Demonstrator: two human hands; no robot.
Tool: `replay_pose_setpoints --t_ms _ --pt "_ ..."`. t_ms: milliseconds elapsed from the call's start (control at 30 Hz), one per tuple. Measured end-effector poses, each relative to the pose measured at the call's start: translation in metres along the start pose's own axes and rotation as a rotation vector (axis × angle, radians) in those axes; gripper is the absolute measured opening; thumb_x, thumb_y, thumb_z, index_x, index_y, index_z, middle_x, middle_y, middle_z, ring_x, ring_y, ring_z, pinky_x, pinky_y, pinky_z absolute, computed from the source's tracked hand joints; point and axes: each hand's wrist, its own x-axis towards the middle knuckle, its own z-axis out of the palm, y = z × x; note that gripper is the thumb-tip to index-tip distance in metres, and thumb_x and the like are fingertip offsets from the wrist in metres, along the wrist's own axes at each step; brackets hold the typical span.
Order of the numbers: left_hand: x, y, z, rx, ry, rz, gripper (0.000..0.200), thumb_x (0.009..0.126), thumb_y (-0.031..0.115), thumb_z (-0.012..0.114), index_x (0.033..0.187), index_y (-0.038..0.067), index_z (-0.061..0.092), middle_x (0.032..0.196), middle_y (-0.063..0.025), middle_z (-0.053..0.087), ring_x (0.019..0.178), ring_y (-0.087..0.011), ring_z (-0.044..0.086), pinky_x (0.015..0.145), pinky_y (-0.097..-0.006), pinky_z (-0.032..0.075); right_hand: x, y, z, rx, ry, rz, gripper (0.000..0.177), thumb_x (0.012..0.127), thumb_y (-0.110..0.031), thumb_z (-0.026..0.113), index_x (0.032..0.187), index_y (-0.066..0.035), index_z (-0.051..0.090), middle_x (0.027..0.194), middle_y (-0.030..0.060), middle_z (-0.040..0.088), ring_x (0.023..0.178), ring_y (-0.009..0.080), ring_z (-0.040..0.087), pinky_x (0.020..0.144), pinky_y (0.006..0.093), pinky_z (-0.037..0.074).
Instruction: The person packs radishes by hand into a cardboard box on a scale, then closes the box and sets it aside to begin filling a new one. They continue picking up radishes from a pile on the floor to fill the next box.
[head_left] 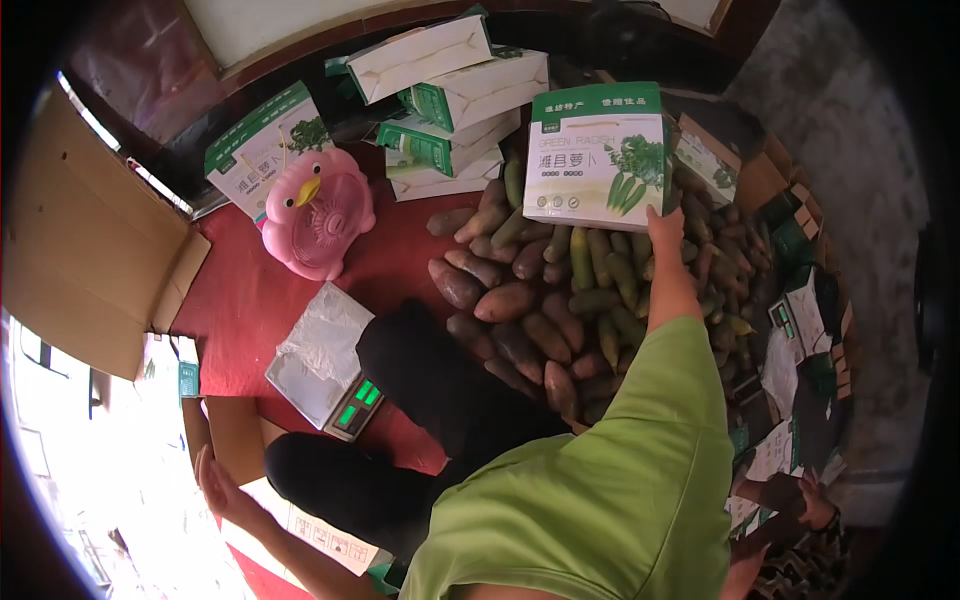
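Note:
My right hand (665, 226) grips the lower right corner of a green and white radish box (597, 160), held above a heap of radishes (505, 300). Away from it, my left hand (214, 484) is at the lower left, empty, its fingers apart, beside an open cardboard box (235, 440). Between my knees and the pink basin (325, 215) lies a digital scale (325, 360) with a crumpled clear plastic bag on its pan and green lit displays.
Several radish cartons (450, 95) are stacked at the back. Another carton (270, 150) stands behind the basin. A big cardboard sheet (90, 220) is at the left. At the lower right, a co-worker's hand (818, 503) shows near a second scale (785, 318) and more boxes.

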Motion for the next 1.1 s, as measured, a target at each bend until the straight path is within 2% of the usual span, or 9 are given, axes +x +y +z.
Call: replay_pose_setpoints --t_ms 167,400,567,600,667,800,833,900,1100 --pt "0.000 0.037 0.074 0.066 -0.214 0.321 0.019 0.090 0.004 0.051 0.104 -0.002 0.063 0.110 -0.0093 0.059 0.104 -0.0204 0.055 0.091 -0.0312 0.042 -0.025 0.012 0.024 0.219 -0.083 -0.092 0.076 0.077 -0.034 0.069 0.136 0.000 0.034 0.133 0.0198 0.043 0.123 0.0354 0.041 0.099 0.0444 0.038" --pt "-0.008 0.039 0.113 -0.064 -0.364 0.222 0.018 0.089 0.002 0.052 0.104 -0.002 0.063 0.107 -0.0082 0.058 0.102 -0.0173 0.054 0.088 -0.0279 0.043 -0.157 -0.044 -0.024 -0.142 -0.061 -0.516 0.070 0.081 -0.025 0.063 0.138 -0.003 0.030 0.144 0.0155 0.030 0.125 0.0363 0.035 0.095 0.0475 0.038" --pt "-0.003 0.040 0.114 -0.008 -0.392 0.202 0.018 0.089 0.001 0.053 0.104 -0.001 0.063 0.106 -0.0080 0.058 0.099 -0.0169 0.055 0.086 -0.0282 0.044 -0.185 -0.041 -0.037 0.065 -0.359 -0.678 0.043 0.083 -0.027 0.062 0.120 -0.006 0.054 0.126 0.0136 0.051 0.112 0.0289 0.050 0.091 0.0440 0.041" --pt "-0.002 0.037 0.114 -0.004 -0.396 0.199 0.018 0.089 0.001 0.053 0.103 -0.002 0.063 0.105 -0.0081 0.059 0.098 -0.0166 0.055 0.085 -0.0280 0.044 -0.183 -0.047 -0.046 0.154 -0.397 -0.589 0.032 0.085 -0.028 0.059 0.108 -0.005 0.061 0.107 0.0129 0.061 0.101 0.0271 0.057 0.087 0.0405 0.044" --pt "-0.001 0.031 0.114 0.011 -0.406 0.183 0.019 0.088 0.001 0.053 0.104 -0.002 0.063 0.105 -0.0082 0.059 0.098 -0.0163 0.055 0.085 -0.0278 0.044 -0.154 -0.051 -0.045 0.394 -0.259 -0.440 0.031 0.087 -0.025 0.057 0.107 -0.002 0.061 0.097 0.0143 0.064 0.095 0.0269 0.060 0.084 0.0379 0.045" --pt "0.001 0.020 0.119 0.018 -0.440 0.130 0.020 0.088 -0.001 0.052 0.104 -0.002 0.063 0.104 -0.0083 0.059 0.097 -0.0158 0.056 0.084 -0.0272 0.045 -0.081 -0.057 -0.032 0.823 0.031 -0.178 0.027 0.089 -0.017 0.056 0.111 0.000 0.056 0.092 0.0057 0.057 0.078 0.0156 0.052 0.072 0.0320 0.046" --pt "0.002 0.016 0.121 0.016 -0.444 0.129 0.020 0.088 -0.001 0.052 0.104 -0.002 0.063 0.104 -0.0083 0.059 0.097 -0.0158 0.056 0.084 -0.0272 0.045 -0.080 -0.052 -0.035 0.821 0.034 -0.177 0.027 0.089 -0.017 0.056 0.111 0.000 0.056 0.092 0.0057 0.057 0.078 0.0156 0.052 0.072 0.0320 0.046" --pt "0.003 0.007 0.125 0.007 -0.454 0.125 0.020 0.088 0.000 0.053 0.105 -0.002 0.063 0.104 -0.0086 0.060 0.098 -0.0164 0.056 0.084 -0.0273 0.045 -0.080 -0.041 -0.040 1.039 -0.086 0.188 0.027 0.090 -0.018 0.055 0.112 -0.003 0.053 0.092 0.0039 0.056 0.075 0.0129 0.051 0.066 0.0301 0.045" --pt "0.007 -0.044 0.132 -0.070 -0.487 -0.097 0.021 0.088 0.002 0.053 0.107 -0.002 0.062 0.105 -0.0082 0.060 0.098 -0.0157 0.057 0.083 -0.0269 0.046 -0.070 0.042 -0.028 1.025 -0.063 0.440 0.016 0.091 -0.014 0.054 0.105 -0.005 0.049 0.086 0.0027 0.053 0.065 0.0124 0.049 0.052 0.0284 0.040"
